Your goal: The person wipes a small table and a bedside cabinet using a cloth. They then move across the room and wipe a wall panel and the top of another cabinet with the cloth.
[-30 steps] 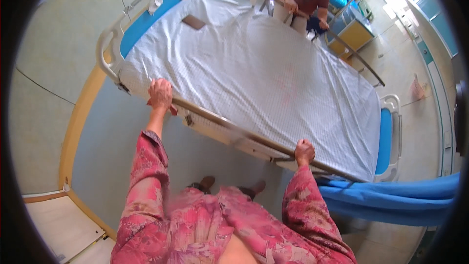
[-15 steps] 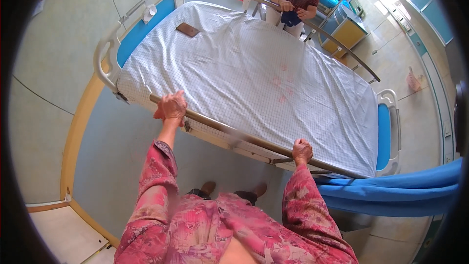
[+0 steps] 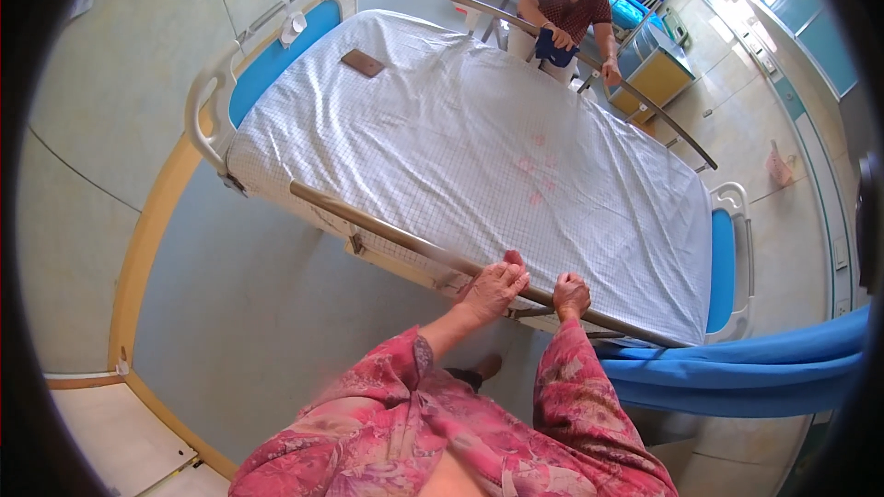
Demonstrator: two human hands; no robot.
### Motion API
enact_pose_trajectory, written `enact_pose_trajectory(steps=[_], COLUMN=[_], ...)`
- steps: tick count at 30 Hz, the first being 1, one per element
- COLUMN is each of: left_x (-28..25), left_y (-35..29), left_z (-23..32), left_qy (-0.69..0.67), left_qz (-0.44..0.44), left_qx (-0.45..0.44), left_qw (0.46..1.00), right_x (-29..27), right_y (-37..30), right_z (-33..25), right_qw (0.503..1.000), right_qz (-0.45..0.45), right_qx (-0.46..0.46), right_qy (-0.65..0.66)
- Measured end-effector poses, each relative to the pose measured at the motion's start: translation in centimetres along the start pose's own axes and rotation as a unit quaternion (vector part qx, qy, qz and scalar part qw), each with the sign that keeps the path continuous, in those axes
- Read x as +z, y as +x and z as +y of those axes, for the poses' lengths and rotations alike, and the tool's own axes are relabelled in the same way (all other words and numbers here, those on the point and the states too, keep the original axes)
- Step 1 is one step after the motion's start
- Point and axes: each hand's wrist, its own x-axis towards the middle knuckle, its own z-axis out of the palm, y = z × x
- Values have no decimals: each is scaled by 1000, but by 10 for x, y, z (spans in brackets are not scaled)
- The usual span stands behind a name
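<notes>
A brown metal bed rail (image 3: 396, 235) runs along the near side of a hospital bed. My left hand (image 3: 495, 291) is over this rail right of its middle, fingers bent around it. Just to its right, my right hand (image 3: 571, 295) is closed in a fist on the same rail. A small gap lies between the two hands. White checked bedding (image 3: 414, 129) covers the mattress, with faint reddish stains right of centre. The undersides of my fingers are hidden.
A brown phone (image 3: 362, 63) lies on the bed's far left. Across the bed, a person (image 3: 566, 0) holds dark blue cloth (image 3: 555, 48), one hand on the far rail (image 3: 654, 110). Blue curtain (image 3: 737, 373) hangs at right. A bedside cabinet (image 3: 656, 64) stands behind.
My left hand has slid right along the rail, from its left end to beside my right hand. The right hand stays put. The other person has placed a hand on the far rail.
</notes>
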Motion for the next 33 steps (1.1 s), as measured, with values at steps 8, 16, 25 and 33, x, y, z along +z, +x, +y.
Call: enact_pose_trajectory(steps=[8, 16, 25, 33], left_x=[-48, -173, -194, -179], left_y=[-7, -57, -91, -79], left_z=[-68, -189, -269, -268], left_qy=[-45, 167, 271, 308], left_qz=[-109, -44, 74, 99], left_qx=[-73, -221, -322, -329], left_qw=[990, 960, 904, 887], right_x=[3, 1, 3, 2], right_y=[4, 4, 2, 4], right_z=[2, 2, -3, -3], right_qw=[1000, 1000, 1000, 999], right_qz=[-7, -3, 12, 30], right_qx=[-4, -5, -21, -18], right_qy=[-4, 11, 12, 13])
